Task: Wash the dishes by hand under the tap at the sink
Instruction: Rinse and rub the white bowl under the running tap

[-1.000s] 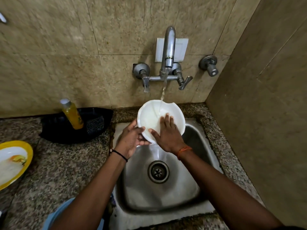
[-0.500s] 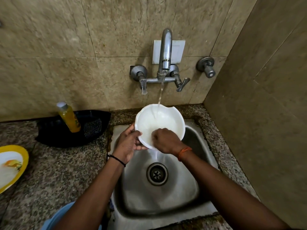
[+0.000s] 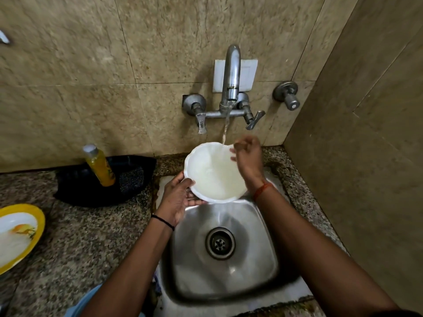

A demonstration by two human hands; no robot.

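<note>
- Right hand blurred at far rim of white bowl; can't tell if fingers touch it.
- Left hand: fingertips hidden under bowl's near-left rim.
- Yellow-rimmed plate cut off by left edge.
- Blue thing at bottom edge, mostly behind left forearm; can't tell what.
- Small metal bit top left, cut off.
- Scrubber in black tray, too dark for detail.

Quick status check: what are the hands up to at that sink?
Left hand grips white bowl rim. Right hand at far rim, fingers blurred. Tap running into bowl. Nothing in the way.
</note>
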